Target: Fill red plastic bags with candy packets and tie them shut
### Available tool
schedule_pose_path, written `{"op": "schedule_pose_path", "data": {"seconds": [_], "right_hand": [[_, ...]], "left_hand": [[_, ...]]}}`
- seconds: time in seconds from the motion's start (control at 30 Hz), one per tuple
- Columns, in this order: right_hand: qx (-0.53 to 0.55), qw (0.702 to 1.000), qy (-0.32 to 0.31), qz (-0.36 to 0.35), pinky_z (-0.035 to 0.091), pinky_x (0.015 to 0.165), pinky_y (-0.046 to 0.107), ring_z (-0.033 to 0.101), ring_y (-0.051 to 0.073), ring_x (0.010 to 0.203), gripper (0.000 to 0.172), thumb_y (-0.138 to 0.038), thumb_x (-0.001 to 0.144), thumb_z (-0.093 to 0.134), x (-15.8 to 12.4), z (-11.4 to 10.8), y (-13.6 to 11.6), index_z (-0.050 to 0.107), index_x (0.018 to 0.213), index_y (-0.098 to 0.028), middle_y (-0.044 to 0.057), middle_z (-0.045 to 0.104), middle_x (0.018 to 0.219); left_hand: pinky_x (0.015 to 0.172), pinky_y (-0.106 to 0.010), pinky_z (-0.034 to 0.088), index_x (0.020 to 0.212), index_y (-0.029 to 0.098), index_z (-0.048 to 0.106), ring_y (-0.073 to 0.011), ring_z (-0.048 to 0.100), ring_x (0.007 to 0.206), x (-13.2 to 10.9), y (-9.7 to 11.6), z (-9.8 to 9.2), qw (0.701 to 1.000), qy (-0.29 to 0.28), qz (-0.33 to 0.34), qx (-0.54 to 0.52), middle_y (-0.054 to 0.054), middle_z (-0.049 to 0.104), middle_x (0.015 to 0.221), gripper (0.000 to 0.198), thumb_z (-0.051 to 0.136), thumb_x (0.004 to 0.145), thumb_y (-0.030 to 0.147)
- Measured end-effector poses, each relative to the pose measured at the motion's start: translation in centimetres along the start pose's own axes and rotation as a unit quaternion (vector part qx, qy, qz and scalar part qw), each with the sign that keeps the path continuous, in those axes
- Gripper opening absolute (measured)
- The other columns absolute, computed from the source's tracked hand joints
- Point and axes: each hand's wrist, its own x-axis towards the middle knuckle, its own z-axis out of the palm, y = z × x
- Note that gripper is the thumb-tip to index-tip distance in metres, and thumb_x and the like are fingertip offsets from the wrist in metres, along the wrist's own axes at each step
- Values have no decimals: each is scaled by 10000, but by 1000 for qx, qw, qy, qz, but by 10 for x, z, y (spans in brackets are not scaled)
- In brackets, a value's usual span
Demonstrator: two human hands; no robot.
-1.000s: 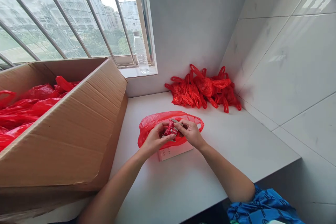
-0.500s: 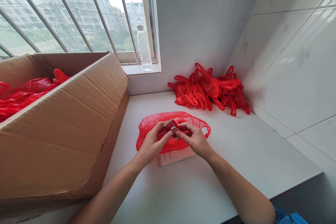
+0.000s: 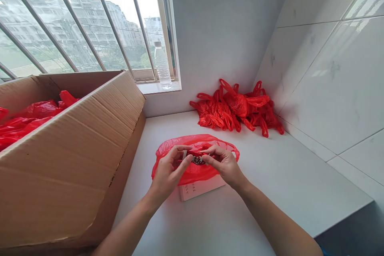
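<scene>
Between my fingertips is a small dark-red packet [image 3: 197, 159] with pale print on its face and light edges. My left hand [image 3: 172, 170] pinches its left end, and my right hand [image 3: 223, 164] pinches its right end. The packet is held above an open red plastic bag [image 3: 171, 144] that lies spread on the white tabletop, and fingers cover part of it. Under the bag's near edge, a pale box or booklet [image 3: 202, 189] with dark printed characters sticks out; the rest of it is hidden.
A large cardboard box [image 3: 75, 160] with red plastic bags [image 3: 39, 112] inside stands on the left. Crumpled red bags [image 3: 237, 106] are heaped against the back wall. A clear water bottle [image 3: 162, 66] stands on the sill by the barred window. The tabletop [image 3: 285, 176] ends at the lower right.
The packet has turned from a slant to roughly level, with its printed face tipped differently. My hands have moved slightly apart at its ends. The whole view has shifted a little.
</scene>
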Motion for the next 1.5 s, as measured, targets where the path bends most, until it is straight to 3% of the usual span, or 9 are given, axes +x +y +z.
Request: {"op": "schedule_pose_path", "data": {"seconds": [0.17,0.4,0.53,0.7,0.83,1.07,1.27,1.43,1.5], "right_hand": [[75,997,4,34,494,747,326,585,152,714,239,-446,820,740,0,3,-4,715,744,-220,-3,651,723],[168,981,59,73,475,657,280,540,128,641,253,-433,772,781,-2,10,5,661,727,-215,-22,615,693],[126,988,41,78,485,668,274,540,128,658,295,-503,840,691,-1,9,6,613,776,-225,-24,600,721],[34,997,-19,69,492,683,285,551,133,667,353,-569,870,627,-1,7,1,636,841,-218,-18,589,720],[17,999,12,41,437,608,263,503,115,585,361,-542,859,658,0,6,1,592,743,-206,-38,535,629],[78,995,34,58,399,560,254,456,113,579,368,-531,831,692,2,3,2,565,697,-213,-35,532,646],[124,989,26,79,478,595,257,548,123,619,344,-557,859,651,2,5,9,630,814,-217,-11,638,744],[132,987,2,88,553,628,299,641,183,780,487,-648,920,483,1,3,5,682,1003,-212,44,696,857],[121,989,-15,83,567,645,309,647,182,799,464,-628,921,500,0,2,1,671,1064,-222,46,699,907]], "left_hand": [[572,-196,442,787,180,560,-110,520,631,0,0,3,999,40,-19,-27,11,562,704,333,602,902,490],[593,-192,460,807,171,546,-101,508,643,0,0,8,994,32,-62,-82,7,557,727,350,633,879,503],[607,-223,534,835,173,554,-112,555,652,2,0,9,986,17,-109,-121,3,571,757,360,653,859,518],[651,-257,593,848,181,559,-125,580,705,3,4,9,987,17,-116,-111,4,569,793,366,654,851,535],[666,-284,618,872,182,585,-140,596,742,2,7,4,990,-3,-117,-85,-13,596,830,369,606,879,551],[665,-284,626,825,168,605,-152,628,735,3,10,-2,994,-30,-98,-35,-29,624,789,338,700,824,492],[689,-276,627,866,177,616,-140,637,738,4,6,-4,988,-28,-127,-86,-13,629,807,323,723,816,477],[724,-257,617,910,172,641,-131,646,762,5,3,-6,986,-20,-129,-105,-21,663,867,314,715,835,468],[729,-253,613,915,171,644,-130,644,766,6,3,-6,986,-15,-123,-109,-23,672,859,313,712,839,466]]}}
